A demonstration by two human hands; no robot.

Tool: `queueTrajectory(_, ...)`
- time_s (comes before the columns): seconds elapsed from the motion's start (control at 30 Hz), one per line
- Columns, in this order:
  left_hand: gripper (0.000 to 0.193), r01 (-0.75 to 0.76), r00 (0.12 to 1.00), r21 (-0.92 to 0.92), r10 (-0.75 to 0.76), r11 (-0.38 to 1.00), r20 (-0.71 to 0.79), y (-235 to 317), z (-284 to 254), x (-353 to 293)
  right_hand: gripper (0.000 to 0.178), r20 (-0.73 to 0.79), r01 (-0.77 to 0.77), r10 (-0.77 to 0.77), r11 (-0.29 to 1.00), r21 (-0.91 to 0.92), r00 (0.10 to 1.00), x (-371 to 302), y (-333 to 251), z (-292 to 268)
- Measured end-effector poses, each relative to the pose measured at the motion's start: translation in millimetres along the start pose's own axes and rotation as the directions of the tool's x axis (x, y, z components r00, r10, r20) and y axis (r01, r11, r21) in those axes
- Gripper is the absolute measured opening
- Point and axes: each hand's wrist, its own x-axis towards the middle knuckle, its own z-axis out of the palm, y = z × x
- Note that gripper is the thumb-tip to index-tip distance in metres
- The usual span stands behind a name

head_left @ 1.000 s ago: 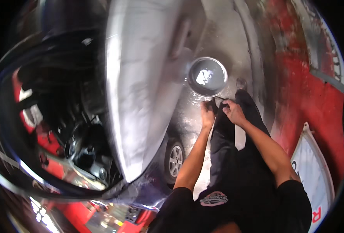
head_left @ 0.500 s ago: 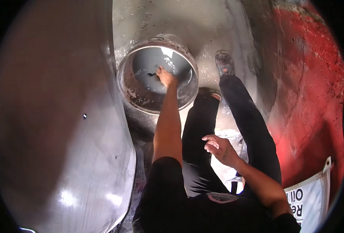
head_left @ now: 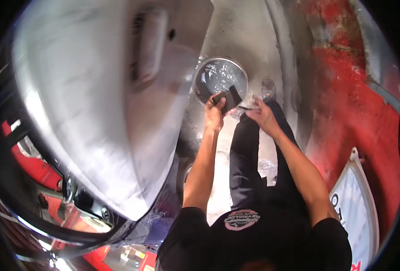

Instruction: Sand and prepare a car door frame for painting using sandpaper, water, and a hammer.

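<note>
a dark flat piece (head_left: 230, 99) juts rightward from the gripping left hand (head_left: 214, 114).

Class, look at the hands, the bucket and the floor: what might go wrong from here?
1. The dark flat piece in the left hand overlaps the rim of the bucket in this view, so it might drop into the liquid.
2. The floor shines as if wet, so a shoe might slip.
3. That shoe shows close beside the bucket; a knock might slosh liquid out.
</note>
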Motion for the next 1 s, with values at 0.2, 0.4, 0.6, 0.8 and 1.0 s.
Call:
queueTrajectory(0.2,0.039,-0.024,0.956,-0.04,0.035,0.999,0.29,92.9,32.6,-124.9,0.069,0.242,-0.038,0.002,0.989,0.144,0.97,-4.7,-149.8,-14.6)
queueTrajectory(0.4,0.041,-0.166,0.957,-0.036,0.17,0.986,0.237,165.7,29.4,-210.1,0.062,0.344,0.292,-0.271,0.956,-0.01,0.899,-93.7,-298.9,3.5)
queueTrajectory(0.6,0.031,-0.007,0.912,-0.12,0.056,0.993,0.407,193.2,-3.1,-239.2,0.05,0.475,0.614,-0.436,0.718,-0.328,0.764,-146.6,-336.7,8.8)
queueTrajectory(0.8,0.035,-0.057,0.846,-0.136,0.12,0.989,0.52,211.7,-3.6,-284.5,0.032,0.287,0.429,-0.341,0.833,-0.349,0.895,-125.2,-356.2,17.2)
queueTrajectory(1.0,0.03,-0.337,0.887,0.042,0.302,0.941,0.349,227.6,-21.7,-299.3,0.031,0.458,0.375,-0.362,0.925,0.068,0.812,-143.8,-386.9,51.5)
